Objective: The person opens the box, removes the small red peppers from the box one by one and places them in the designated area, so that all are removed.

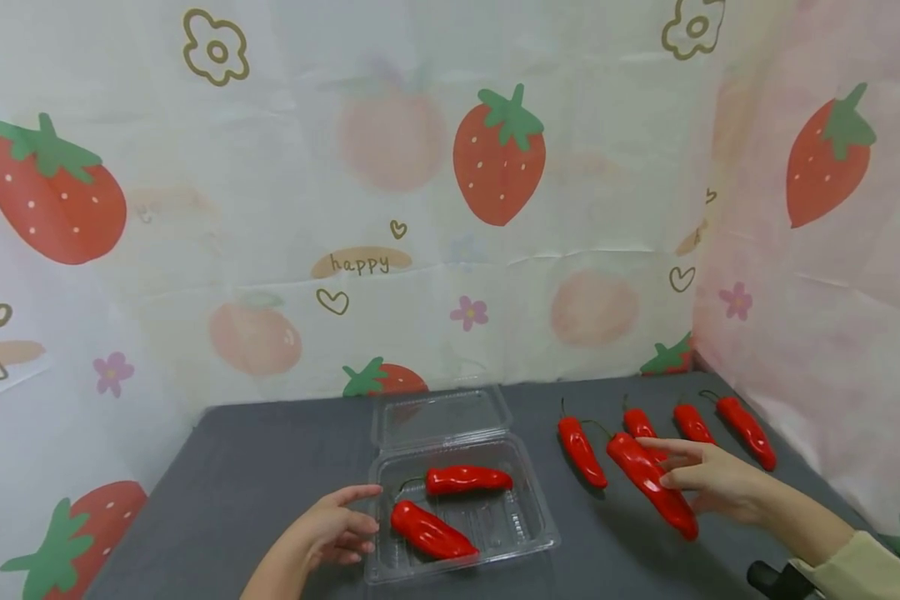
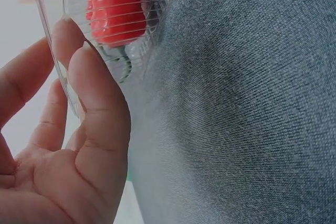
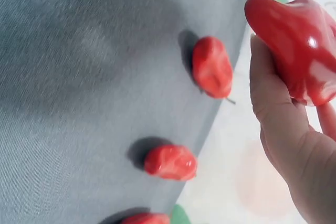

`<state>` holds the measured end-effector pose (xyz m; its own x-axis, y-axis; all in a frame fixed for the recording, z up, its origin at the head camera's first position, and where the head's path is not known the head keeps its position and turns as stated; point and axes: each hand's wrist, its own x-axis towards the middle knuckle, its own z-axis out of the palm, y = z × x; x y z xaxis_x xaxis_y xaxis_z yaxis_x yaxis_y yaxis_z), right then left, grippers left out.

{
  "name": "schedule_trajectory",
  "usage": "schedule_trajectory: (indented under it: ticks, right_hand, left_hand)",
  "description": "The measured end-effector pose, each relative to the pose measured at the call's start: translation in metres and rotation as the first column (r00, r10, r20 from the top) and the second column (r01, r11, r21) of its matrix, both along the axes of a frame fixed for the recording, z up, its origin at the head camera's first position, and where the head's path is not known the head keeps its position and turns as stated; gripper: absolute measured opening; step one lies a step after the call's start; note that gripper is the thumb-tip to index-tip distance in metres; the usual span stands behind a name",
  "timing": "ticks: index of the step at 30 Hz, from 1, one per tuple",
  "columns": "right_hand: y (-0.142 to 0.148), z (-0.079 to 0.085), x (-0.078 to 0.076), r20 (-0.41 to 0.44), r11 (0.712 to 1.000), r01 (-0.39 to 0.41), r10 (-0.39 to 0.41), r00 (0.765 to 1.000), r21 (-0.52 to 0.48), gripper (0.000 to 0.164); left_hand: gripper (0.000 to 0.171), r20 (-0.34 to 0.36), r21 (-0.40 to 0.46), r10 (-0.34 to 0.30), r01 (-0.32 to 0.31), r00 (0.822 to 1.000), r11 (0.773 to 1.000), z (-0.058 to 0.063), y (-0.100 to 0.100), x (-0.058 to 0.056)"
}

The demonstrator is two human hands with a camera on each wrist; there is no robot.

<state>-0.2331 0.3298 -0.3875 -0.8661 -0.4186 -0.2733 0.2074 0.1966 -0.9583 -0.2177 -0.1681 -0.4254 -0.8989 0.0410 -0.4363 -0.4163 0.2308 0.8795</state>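
My right hand (image 1: pixel 720 479) holds a red chili pepper (image 1: pixel 648 483) between thumb and fingers, raised above the table. In the right wrist view the same pepper (image 3: pixel 302 48) fills the grip. At the left rim of an open clear plastic box (image 1: pixel 537 500), my left hand (image 1: pixel 330 529) has its fingertips, the fingers loosely bent. Close up in the left wrist view, the left hand (image 2: pixel 79 129) is against the clear wall. Inside the box lie two red peppers, one crosswise (image 1: pixel 468 479) and one slanted (image 1: pixel 431 531).
Several more red peppers lie on the grey table (image 1: pixel 270 467) at the right, including one beside the box (image 1: pixel 581 450) and one at the far right (image 1: pixel 746 432). The box's hinged lid (image 1: pixel 442 414) is folded back. Printed fabric walls (image 1: pixel 285 208) enclose the table's back and sides.
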Motion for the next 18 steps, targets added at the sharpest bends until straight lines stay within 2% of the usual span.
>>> schedule_trajectory:
  ticks: [9,18]
  right_hand:
    - [0.02,0.0,0.0,0.026,0.999,-0.029,0.03,0.999,-0.04,0.052]
    - [0.038,0.0,0.002,0.033,1.0,-0.006,0.007,0.999,-0.028,0.047]
  left_hand:
    - [0.056,-0.002,0.0,0.006,-0.006,1.0,1.0,0.002,0.002,0.0]
    - [0.058,-0.012,0.023,-0.022,0.022,1.0,0.999,0.002,0.001,0.0]
